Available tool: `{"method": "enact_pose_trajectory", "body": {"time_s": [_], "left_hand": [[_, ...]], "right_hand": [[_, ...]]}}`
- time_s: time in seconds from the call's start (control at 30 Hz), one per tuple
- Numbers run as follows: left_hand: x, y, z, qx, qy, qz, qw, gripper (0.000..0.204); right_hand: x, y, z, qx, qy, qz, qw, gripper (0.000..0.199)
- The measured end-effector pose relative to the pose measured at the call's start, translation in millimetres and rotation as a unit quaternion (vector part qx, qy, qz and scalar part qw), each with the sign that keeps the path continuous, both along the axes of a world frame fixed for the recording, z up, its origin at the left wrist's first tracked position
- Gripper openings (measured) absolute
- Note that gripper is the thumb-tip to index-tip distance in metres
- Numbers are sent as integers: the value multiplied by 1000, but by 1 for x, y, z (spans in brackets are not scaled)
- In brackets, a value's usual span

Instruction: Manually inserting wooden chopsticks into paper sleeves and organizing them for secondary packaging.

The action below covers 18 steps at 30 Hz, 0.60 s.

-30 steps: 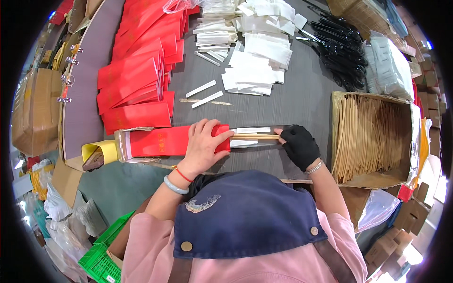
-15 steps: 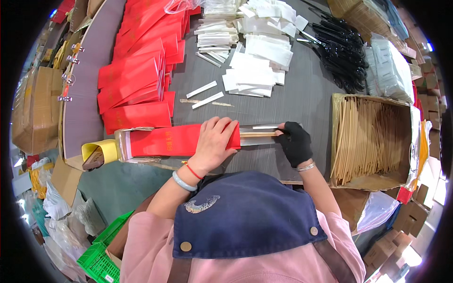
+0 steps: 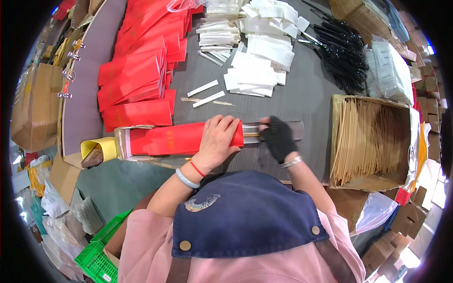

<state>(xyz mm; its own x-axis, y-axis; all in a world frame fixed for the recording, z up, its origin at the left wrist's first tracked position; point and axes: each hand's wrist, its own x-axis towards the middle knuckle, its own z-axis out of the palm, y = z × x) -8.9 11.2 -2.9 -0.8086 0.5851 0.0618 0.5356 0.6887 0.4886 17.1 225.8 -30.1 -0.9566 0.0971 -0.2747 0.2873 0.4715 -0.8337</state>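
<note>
A red paper sleeve [image 3: 181,137] lies lengthwise along the near edge of the table, its mouth facing right. My left hand [image 3: 218,137] holds it near that mouth, fingers bent over the top and thumb on the near side. Thin wooden chopsticks [image 3: 251,135] reach from the sleeve's mouth to my right hand [image 3: 278,139], which wears a black fingerless glove and is closed round their outer ends. Motion blurs its fingers. Beneath them a grey trough-like strip [image 3: 297,130] shows past the glove. The sleeve's far left end sits against a taped holder [image 3: 124,143].
Red sleeves [image 3: 137,80] are piled at the back left. White paper packets [image 3: 250,73] lie mid-table, with black plastic spoons [image 3: 337,56] at the back right. An open carton of chopsticks [image 3: 368,139] stands right. A yellow band [image 3: 101,150] juts out at the left edge.
My right hand has moved left towards the sleeve's mouth, and less of the chopsticks shows outside it. My left hand stays on the sleeve, almost unmoved.
</note>
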Motion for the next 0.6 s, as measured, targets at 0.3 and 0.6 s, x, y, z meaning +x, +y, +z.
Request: {"method": "enact_pose_trajectory", "body": {"time_s": [0.3, 0.6], "left_hand": [[-9, -6, 13, -11, -51, -36, 998, 84], [-46, 2, 96, -106, 40, -167, 979, 18]], "right_hand": [[5, 17, 48, 307, 188, 172, 917, 65], [-10, 28, 106, 311, 233, 206, 898, 62]]}}
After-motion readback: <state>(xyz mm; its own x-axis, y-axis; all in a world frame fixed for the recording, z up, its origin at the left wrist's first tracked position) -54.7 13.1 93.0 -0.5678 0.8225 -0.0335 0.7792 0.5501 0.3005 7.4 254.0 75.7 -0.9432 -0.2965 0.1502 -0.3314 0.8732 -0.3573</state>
